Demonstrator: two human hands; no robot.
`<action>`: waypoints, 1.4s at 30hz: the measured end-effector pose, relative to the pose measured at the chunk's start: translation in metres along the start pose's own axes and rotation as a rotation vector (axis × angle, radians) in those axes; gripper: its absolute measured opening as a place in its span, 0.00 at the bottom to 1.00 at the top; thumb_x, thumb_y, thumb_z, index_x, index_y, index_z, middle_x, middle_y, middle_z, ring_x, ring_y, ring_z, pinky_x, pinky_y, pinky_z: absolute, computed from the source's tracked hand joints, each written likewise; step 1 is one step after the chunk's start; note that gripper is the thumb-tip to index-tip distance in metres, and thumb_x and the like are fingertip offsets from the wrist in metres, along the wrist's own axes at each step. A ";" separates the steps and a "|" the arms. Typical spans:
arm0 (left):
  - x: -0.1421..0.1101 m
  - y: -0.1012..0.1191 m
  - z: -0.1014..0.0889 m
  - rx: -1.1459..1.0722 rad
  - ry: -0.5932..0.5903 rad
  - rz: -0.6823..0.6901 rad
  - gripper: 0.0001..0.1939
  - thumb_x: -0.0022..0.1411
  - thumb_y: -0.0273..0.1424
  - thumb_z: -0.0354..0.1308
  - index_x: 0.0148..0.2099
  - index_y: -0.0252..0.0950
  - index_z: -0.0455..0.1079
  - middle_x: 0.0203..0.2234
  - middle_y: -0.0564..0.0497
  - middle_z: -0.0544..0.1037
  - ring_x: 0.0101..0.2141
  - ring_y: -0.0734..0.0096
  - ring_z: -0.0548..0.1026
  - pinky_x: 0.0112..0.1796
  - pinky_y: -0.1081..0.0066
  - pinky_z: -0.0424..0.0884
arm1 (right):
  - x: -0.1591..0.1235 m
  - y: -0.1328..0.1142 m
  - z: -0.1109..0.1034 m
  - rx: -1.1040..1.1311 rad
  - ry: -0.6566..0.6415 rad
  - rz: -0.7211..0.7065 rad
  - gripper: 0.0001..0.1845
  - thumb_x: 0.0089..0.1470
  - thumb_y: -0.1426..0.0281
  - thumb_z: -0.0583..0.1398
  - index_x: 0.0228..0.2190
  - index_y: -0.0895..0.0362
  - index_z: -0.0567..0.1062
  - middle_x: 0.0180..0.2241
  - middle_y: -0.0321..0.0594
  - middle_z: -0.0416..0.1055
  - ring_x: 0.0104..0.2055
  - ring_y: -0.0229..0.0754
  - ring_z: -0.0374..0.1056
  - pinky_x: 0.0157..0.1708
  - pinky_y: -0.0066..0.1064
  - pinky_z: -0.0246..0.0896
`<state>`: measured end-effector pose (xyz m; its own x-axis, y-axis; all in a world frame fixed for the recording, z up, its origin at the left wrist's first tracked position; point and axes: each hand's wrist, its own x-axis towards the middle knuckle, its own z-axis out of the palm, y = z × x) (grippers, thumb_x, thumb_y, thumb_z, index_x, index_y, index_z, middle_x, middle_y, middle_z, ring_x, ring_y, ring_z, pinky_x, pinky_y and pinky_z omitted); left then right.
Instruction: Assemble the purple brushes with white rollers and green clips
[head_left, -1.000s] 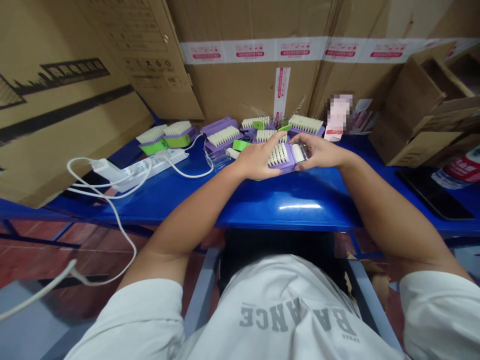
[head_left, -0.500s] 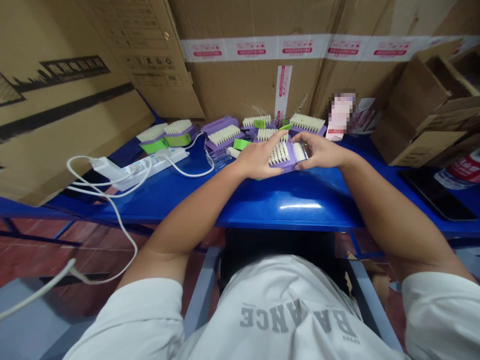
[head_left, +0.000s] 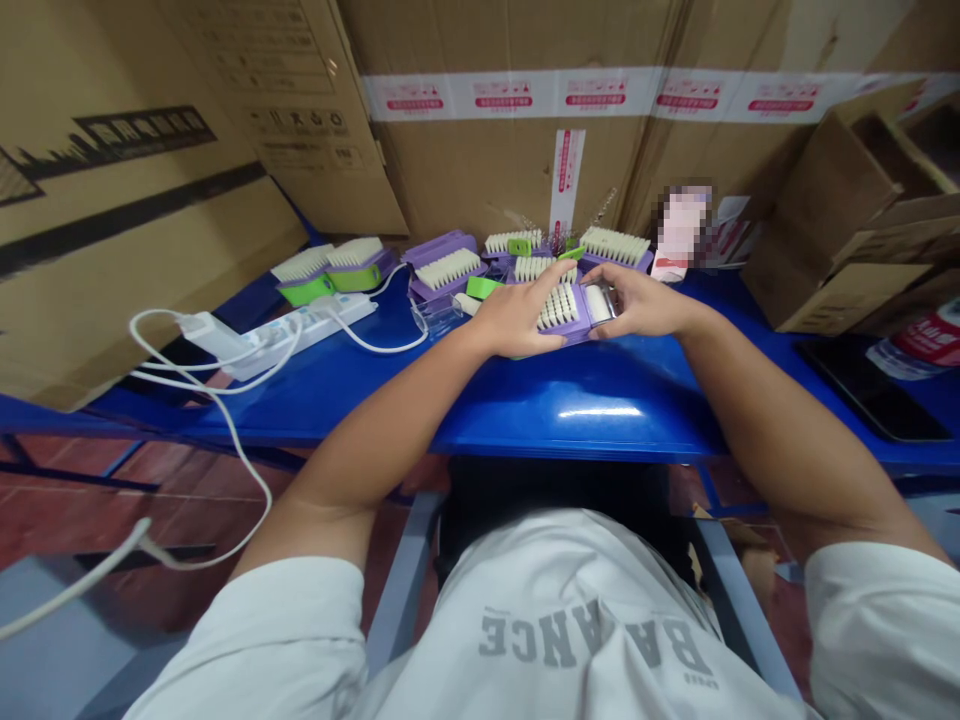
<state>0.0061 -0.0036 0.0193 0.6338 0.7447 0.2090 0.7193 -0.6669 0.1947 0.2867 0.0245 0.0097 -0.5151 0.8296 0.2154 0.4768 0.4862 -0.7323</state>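
A purple brush with cream bristles (head_left: 561, 306) lies on the blue table (head_left: 570, 400), gripped from both sides. My left hand (head_left: 516, 318) wraps its left end, fingers curled over the bristles. My right hand (head_left: 636, 302) pinches the right end, where a white part (head_left: 598, 303) sits in the purple body. Behind them lie more purple brushes (head_left: 448, 268) and green brushes (head_left: 330, 270), with loose green pieces (head_left: 481, 288) among them.
A white power strip (head_left: 300, 325) with a plugged charger and trailing cable lies at the left. Big cardboard boxes (head_left: 495, 120) wall the back and left. Open cartons (head_left: 862, 220) stand at the right, with a dark phone (head_left: 874, 385) and a bottle (head_left: 926, 345) near them.
Both hands stay on the purple brush with only slight finger shifts. The view has barely moved.
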 end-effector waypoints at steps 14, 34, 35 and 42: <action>0.002 -0.007 0.006 -0.030 0.028 0.015 0.61 0.64 0.44 0.69 0.90 0.45 0.44 0.80 0.39 0.72 0.70 0.34 0.80 0.65 0.48 0.76 | -0.001 -0.004 0.002 0.032 0.000 0.050 0.45 0.32 0.57 0.86 0.52 0.49 0.80 0.43 0.39 0.83 0.44 0.57 0.79 0.44 0.47 0.82; 0.002 -0.007 0.004 -0.079 0.020 -0.002 0.60 0.63 0.43 0.68 0.89 0.45 0.45 0.79 0.38 0.73 0.70 0.35 0.80 0.64 0.49 0.77 | 0.000 -0.005 0.003 0.059 0.026 -0.001 0.47 0.32 0.55 0.86 0.54 0.50 0.81 0.52 0.43 0.83 0.53 0.59 0.79 0.56 0.50 0.81; 0.002 -0.007 0.004 -0.086 0.021 0.000 0.60 0.63 0.43 0.68 0.89 0.45 0.45 0.78 0.38 0.73 0.70 0.35 0.80 0.64 0.49 0.77 | 0.000 -0.005 0.003 0.063 0.022 0.004 0.47 0.32 0.55 0.86 0.54 0.50 0.81 0.52 0.43 0.83 0.53 0.59 0.79 0.57 0.50 0.81; 0.005 -0.015 0.009 -0.178 0.046 0.023 0.60 0.61 0.43 0.69 0.88 0.46 0.46 0.79 0.38 0.72 0.71 0.34 0.79 0.65 0.47 0.77 | 0.001 0.002 0.002 0.125 -0.005 -0.008 0.53 0.32 0.53 0.87 0.59 0.49 0.79 0.57 0.43 0.81 0.55 0.57 0.80 0.58 0.48 0.80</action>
<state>0.0014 0.0105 0.0091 0.6327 0.7302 0.2579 0.6406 -0.6807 0.3554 0.2858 0.0258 0.0067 -0.5224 0.8242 0.2186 0.3804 0.4547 -0.8053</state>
